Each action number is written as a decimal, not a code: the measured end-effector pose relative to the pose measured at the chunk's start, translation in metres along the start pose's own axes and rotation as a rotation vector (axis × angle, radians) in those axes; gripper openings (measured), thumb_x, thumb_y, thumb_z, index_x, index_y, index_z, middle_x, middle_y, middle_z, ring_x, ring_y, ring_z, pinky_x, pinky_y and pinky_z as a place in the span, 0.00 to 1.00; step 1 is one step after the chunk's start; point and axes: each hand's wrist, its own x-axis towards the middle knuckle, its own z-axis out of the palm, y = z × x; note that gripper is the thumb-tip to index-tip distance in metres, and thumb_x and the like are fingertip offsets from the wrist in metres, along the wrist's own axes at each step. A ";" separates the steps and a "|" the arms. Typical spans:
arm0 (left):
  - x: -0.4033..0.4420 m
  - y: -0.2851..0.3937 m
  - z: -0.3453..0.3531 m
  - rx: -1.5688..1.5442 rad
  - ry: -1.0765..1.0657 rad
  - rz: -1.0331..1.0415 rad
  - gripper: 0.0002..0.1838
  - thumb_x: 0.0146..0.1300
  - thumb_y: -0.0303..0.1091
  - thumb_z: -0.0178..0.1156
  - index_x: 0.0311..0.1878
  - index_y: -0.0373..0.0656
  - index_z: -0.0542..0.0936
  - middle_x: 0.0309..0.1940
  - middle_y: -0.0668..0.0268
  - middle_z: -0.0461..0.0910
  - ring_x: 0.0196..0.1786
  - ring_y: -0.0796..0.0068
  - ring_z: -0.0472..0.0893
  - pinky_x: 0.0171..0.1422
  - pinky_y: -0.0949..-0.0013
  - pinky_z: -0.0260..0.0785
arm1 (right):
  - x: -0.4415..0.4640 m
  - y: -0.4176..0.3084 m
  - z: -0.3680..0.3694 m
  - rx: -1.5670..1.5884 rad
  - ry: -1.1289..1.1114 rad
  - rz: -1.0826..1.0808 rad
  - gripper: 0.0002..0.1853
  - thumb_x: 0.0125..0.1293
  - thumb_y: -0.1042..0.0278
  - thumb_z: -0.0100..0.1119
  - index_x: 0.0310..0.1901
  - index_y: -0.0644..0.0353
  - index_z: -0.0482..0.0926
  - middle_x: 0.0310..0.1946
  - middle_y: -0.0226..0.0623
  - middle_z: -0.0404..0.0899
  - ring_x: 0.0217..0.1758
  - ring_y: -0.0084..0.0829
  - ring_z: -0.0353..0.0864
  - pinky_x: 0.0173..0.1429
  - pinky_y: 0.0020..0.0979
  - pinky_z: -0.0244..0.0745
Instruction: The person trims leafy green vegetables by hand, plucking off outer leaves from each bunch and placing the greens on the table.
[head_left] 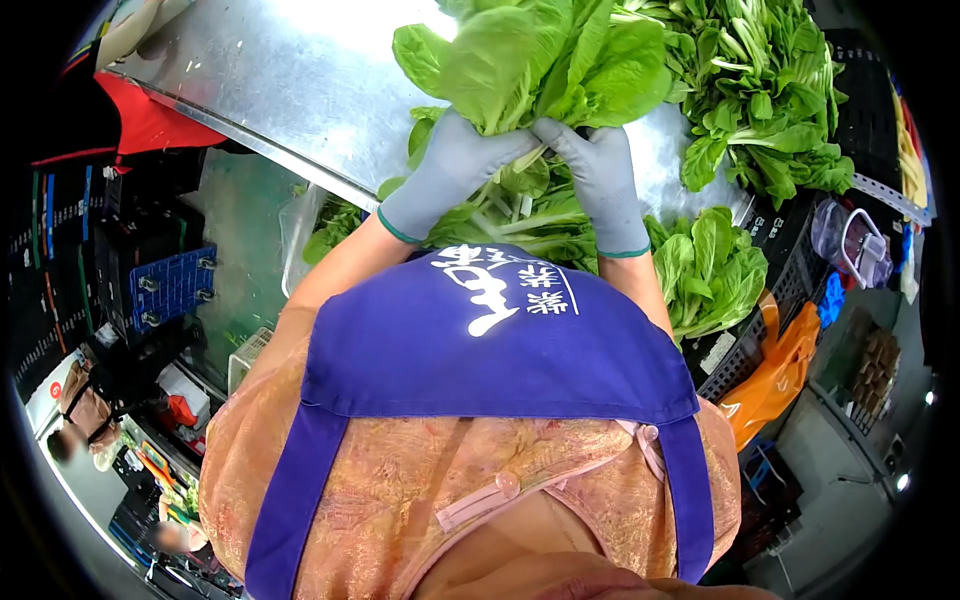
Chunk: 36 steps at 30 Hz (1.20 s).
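A bunch of leafy greens (pixel 540 65) is held up over the metal table, its broad leaves fanning away from me. My left hand (pixel 455 165), in a grey glove, is closed around the stem end from the left. From the right, my right hand (pixel 600 175), gloved the same way, grips the same bunch, with its thumb near the stems. The fingers are partly hidden behind the leaves. Below and between my wrists lie more loose greens (pixel 530 225), close to my apron.
The metal table (pixel 290 85) extends to the left. A large heap of greens (pixel 765 95) lies at the right, with another clump (pixel 710 270) nearer me by a black crate (pixel 740 350). An orange bag (pixel 785 370) hangs on the right. Other people appear at lower left.
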 end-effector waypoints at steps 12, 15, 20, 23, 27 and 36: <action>-0.005 -0.020 -0.013 0.023 0.058 0.106 0.10 0.67 0.32 0.64 0.47 0.38 0.87 0.47 0.59 0.87 0.48 0.75 0.85 0.56 0.72 0.75 | -0.004 0.021 -0.005 0.313 -0.008 -0.009 0.13 0.63 0.73 0.67 0.47 0.69 0.81 0.40 0.36 0.85 0.40 0.23 0.82 0.47 0.27 0.78; 0.000 -0.033 -0.018 0.091 0.004 0.316 0.11 0.66 0.34 0.66 0.45 0.37 0.87 0.46 0.58 0.87 0.48 0.75 0.85 0.56 0.72 0.75 | -0.004 0.013 -0.003 0.241 -0.011 -0.020 0.12 0.63 0.74 0.66 0.47 0.69 0.81 0.40 0.35 0.84 0.39 0.22 0.82 0.47 0.26 0.77; -0.005 -0.031 -0.020 0.125 -0.015 0.247 0.12 0.64 0.36 0.67 0.43 0.36 0.87 0.45 0.58 0.87 0.47 0.74 0.85 0.55 0.70 0.75 | -0.006 0.002 -0.005 0.079 -0.069 -0.023 0.12 0.62 0.76 0.65 0.48 0.68 0.81 0.40 0.33 0.84 0.40 0.20 0.80 0.46 0.25 0.76; -0.003 -0.032 -0.017 -0.009 -0.009 0.140 0.12 0.63 0.35 0.67 0.42 0.34 0.87 0.45 0.59 0.87 0.45 0.77 0.84 0.52 0.70 0.75 | -0.005 0.002 -0.004 0.082 -0.069 0.015 0.12 0.62 0.76 0.65 0.47 0.68 0.81 0.40 0.32 0.84 0.41 0.20 0.80 0.46 0.25 0.75; -0.005 -0.013 -0.010 -0.133 0.045 0.035 0.12 0.61 0.33 0.69 0.41 0.32 0.86 0.41 0.63 0.87 0.43 0.79 0.82 0.50 0.71 0.75 | -0.005 0.000 -0.002 0.008 -0.083 -0.051 0.14 0.62 0.75 0.65 0.49 0.68 0.80 0.40 0.33 0.84 0.40 0.21 0.80 0.47 0.26 0.76; -0.004 -0.010 -0.017 -0.099 -0.121 -0.017 0.23 0.58 0.28 0.68 0.57 0.33 0.78 0.50 0.61 0.83 0.50 0.76 0.80 0.56 0.69 0.73 | -0.007 -0.012 -0.001 -0.383 -0.070 -0.048 0.13 0.59 0.67 0.70 0.40 0.67 0.84 0.27 0.30 0.84 0.28 0.18 0.76 0.33 0.25 0.71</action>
